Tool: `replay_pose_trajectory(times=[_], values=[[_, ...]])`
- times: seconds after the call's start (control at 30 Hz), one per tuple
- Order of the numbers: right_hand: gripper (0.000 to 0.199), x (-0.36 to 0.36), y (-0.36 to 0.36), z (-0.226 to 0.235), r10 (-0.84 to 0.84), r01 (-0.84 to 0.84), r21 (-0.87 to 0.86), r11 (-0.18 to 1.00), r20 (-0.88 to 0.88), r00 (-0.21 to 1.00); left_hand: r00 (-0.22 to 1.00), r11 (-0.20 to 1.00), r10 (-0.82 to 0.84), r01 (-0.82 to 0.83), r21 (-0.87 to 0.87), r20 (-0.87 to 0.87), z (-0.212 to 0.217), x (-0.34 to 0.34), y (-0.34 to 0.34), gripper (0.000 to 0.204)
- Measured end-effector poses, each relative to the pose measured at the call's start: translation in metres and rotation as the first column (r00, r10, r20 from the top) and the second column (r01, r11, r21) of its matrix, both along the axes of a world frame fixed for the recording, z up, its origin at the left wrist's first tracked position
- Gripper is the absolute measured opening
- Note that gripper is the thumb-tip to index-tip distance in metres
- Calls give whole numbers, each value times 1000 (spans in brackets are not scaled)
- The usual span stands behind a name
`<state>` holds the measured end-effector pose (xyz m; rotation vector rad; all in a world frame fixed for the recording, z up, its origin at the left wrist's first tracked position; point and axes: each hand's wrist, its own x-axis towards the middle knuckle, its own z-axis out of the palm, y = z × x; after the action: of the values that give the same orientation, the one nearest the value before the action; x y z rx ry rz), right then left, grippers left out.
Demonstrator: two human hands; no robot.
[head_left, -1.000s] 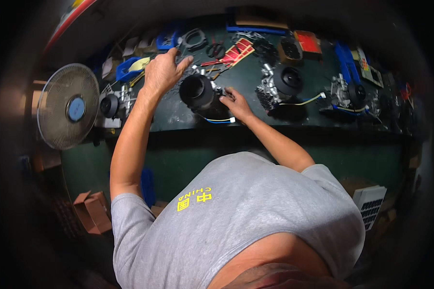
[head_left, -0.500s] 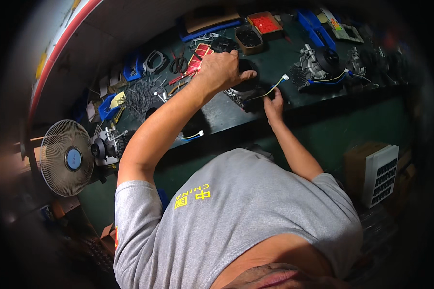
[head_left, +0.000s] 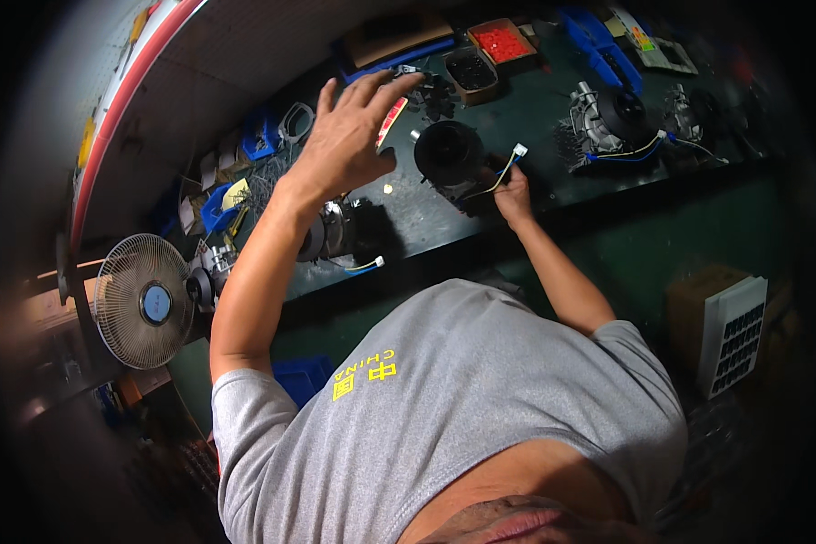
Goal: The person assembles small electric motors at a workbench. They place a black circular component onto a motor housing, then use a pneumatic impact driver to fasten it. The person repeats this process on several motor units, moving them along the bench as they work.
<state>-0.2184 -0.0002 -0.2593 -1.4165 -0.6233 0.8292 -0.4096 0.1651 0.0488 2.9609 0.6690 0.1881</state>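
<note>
My left hand (head_left: 349, 136) is raised above the dark green workbench (head_left: 553, 172) with its fingers spread and nothing in it. It hovers near a red-handled tool and a pile of small black parts. My right hand (head_left: 513, 192) grips the side of a black round motor assembly (head_left: 450, 152) that rests on the bench. Yellow and blue wires with a white plug (head_left: 519, 150) run from it over that hand. A second similar motor (head_left: 326, 228) lies below my left wrist.
Another motor assembly (head_left: 607, 122) with wires sits to the right. Small boxes of red (head_left: 500, 40) and black parts (head_left: 471, 71) and blue bins (head_left: 598, 36) line the bench's far side. A desk fan (head_left: 143, 301) stands at the left. A white vented unit (head_left: 733, 334) stands on the floor at right.
The view has swung. My left hand has let go of the motor and lifted with its fingers spread. My right hand stays at the motor's side.
</note>
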Motion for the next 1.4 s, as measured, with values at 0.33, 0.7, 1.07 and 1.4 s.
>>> replay_pose_trajectory(times=[0.33,0.7,1.07,1.4], values=[[47,6,-1,16,-48,49,17,999,-60,997,995,963,104,-101,-249,-2,-14,-34,-10,69],[25,-13,-24,43,-302,282,108,953,361,882,939,894,-305,226,-388,-157,-42,60,-18,83],[26,-45,-31,76,-235,234,28,972,86,968,928,915,-301,215,-342,-221,-37,73,-11,75],[50,-44,-48,31,-308,-59,-328,943,-924,227,914,913,-304,198,-357,-270,-34,80,-13,79]])
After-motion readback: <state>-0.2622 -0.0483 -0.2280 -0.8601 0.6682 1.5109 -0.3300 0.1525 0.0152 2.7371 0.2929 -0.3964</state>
